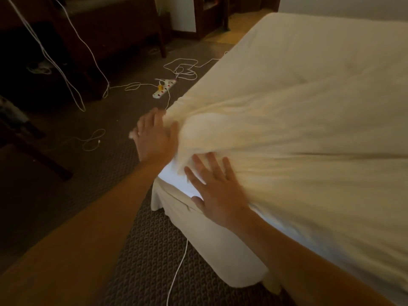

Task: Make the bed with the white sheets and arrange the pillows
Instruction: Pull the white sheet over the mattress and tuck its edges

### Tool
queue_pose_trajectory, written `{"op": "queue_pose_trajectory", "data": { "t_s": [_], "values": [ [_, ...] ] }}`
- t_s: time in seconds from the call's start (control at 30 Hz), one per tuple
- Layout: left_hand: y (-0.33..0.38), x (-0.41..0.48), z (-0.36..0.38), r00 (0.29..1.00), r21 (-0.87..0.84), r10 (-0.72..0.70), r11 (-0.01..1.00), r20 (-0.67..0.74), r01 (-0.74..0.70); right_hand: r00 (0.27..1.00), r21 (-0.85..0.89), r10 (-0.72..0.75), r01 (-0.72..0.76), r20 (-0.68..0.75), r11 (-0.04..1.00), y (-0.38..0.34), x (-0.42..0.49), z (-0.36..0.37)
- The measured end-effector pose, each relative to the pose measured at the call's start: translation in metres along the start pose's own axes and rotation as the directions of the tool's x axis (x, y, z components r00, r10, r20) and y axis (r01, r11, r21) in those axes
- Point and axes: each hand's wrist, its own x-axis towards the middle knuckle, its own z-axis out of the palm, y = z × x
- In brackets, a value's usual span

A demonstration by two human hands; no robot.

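A white sheet (pixel 298 120) covers the bed and is bunched into folds at the near corner. My left hand (pixel 154 138) grips the gathered sheet at that corner, pulling it off the mattress edge. Beside it, my right hand (pixel 218 193) lies flat with fingers spread on the sheet near the corner. A strip of bare white mattress (pixel 176 180) shows under the lifted sheet. A cream bed skirt (pixel 220 246) hangs below. No pillows are in view. The picture is motion-blurred.
A white power strip (pixel 164 91) with tangled white cables (pixel 183 68) lies on the dark carpet left of the bed. Another cable (pixel 176 277) runs along the floor by the bed skirt. Dark wooden furniture legs (pixel 162 38) stand at the back and left.
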Motion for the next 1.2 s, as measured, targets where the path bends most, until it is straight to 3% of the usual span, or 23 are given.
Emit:
{"op": "queue_pose_trajectory", "data": {
  "t_s": [0.1,0.17,0.23,0.3,0.37,0.4,0.47,0.5,0.57,0.63,0.8,0.97,1.1,1.2],
  "values": [
    [-0.019,-0.022,0.015,0.980,-0.031,-0.004,0.999,0.199,0.011,0.997,-0.034,0.079,-0.080,-0.013,0.996,0.000,-0.013,-0.009],
    [-0.025,-0.034,0.017,0.987,-0.076,0.013,0.997,0.159,-0.001,0.994,-0.021,0.060,-0.062,-0.096,0.998,0.003,-0.029,-0.010],
    [-0.026,-0.047,0.017,0.992,-0.120,-0.069,0.989,0.104,0.082,0.972,0.038,-0.031,0.041,-0.233,0.998,0.002,-0.051,-0.008],
    [-0.026,-0.059,0.015,0.981,-0.183,-0.174,0.965,0.091,0.188,0.942,0.169,-0.017,0.078,-0.336,0.983,-0.005,-0.075,0.000],
    [-0.020,-0.072,0.015,0.960,-0.299,-0.248,0.914,0.129,0.276,0.917,0.441,0.205,-0.036,-0.343,0.897,-0.021,-0.098,0.005],
    [-0.015,-0.079,0.015,0.946,-0.370,-0.283,0.872,0.158,0.322,0.882,0.621,0.390,-0.153,-0.265,0.769,-0.032,-0.107,0.004],
    [-0.001,-0.093,0.013,0.919,-0.481,-0.337,0.783,0.205,0.395,0.738,0.897,0.674,-0.310,0.018,0.316,-0.047,-0.119,0.004],
    [0.005,-0.100,0.014,0.917,-0.517,-0.338,0.757,0.212,0.399,0.652,0.946,0.742,-0.316,0.159,0.075,-0.052,-0.121,0.003],
    [0.016,-0.111,0.012,0.914,-0.582,-0.338,0.707,0.222,0.403,0.522,0.922,0.760,-0.221,0.387,-0.318,-0.055,-0.123,-0.001],
    [0.020,-0.117,0.012,0.904,-0.637,-0.365,0.647,0.225,0.419,0.495,0.851,0.720,-0.083,0.487,-0.519,-0.055,-0.122,-0.008],
    [0.014,-0.126,0.008,0.889,-0.790,-0.324,0.423,0.324,0.443,0.491,0.859,0.756,0.026,0.434,-0.511,-0.052,-0.113,-0.026],
    [0.009,-0.123,0.000,0.869,-0.817,-0.247,0.307,0.428,0.489,0.379,0.836,0.801,0.113,0.464,-0.538,-0.046,-0.109,-0.034],
    [-0.002,-0.122,-0.001,0.880,-0.798,-0.207,0.371,0.427,0.474,0.300,0.815,0.823,0.190,0.482,-0.547,-0.043,-0.104,-0.031],
    [-0.010,-0.124,-0.003,0.884,-0.767,-0.177,0.444,0.432,0.464,0.132,0.800,0.840,0.256,0.527,-0.542,-0.034,-0.103,-0.023]
  ]
}}
